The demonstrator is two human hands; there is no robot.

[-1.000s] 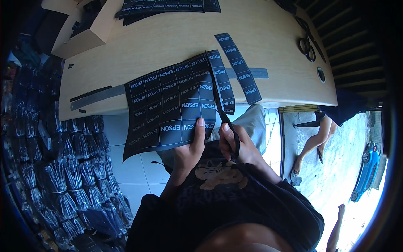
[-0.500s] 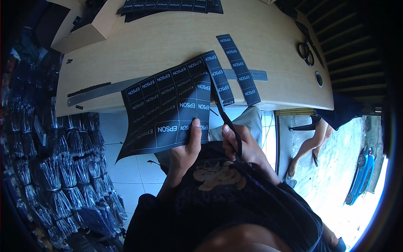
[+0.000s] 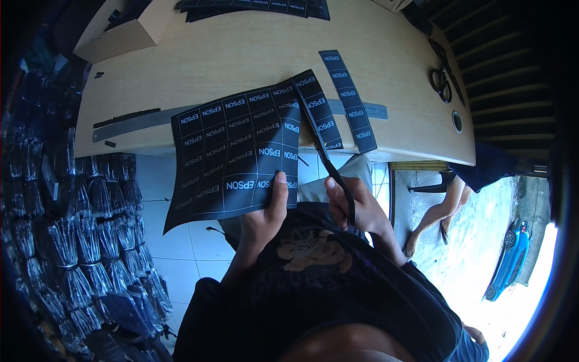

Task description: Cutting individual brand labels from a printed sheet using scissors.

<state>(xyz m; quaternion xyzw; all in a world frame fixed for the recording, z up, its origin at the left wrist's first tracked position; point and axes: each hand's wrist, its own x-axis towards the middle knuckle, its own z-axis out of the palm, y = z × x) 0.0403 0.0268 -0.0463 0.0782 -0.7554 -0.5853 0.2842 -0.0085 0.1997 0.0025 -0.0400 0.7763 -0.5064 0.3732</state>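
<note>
My left hand (image 3: 265, 211) grips the lower edge of a black sheet of printed labels (image 3: 232, 145), thumb on top and fingers hidden beneath. My right hand (image 3: 365, 208) is closed around the black handles of a pair of scissors (image 3: 330, 166). Their blades reach up along the slit between the sheet and a narrow strip (image 3: 322, 111) at its right side. That strip still joins the sheet near the top edge, as far as I can see. A separate cut strip (image 3: 350, 99) lies on the table to the right, overhanging the near edge.
A metal ruler (image 3: 136, 127) lies along the near edge of the wooden table (image 3: 241, 48). More black sheets (image 3: 253, 7) and a cardboard box (image 3: 123, 42) sit at the back. Another pair of scissors (image 3: 441, 84) rests at right. Bundled plastic-wrapped items (image 3: 66, 247) fill the left side.
The scissors have moved slightly up along the slit, and the strip stands a little further from the sheet. My left hand keeps its hold; the whole view has shifted slightly.
</note>
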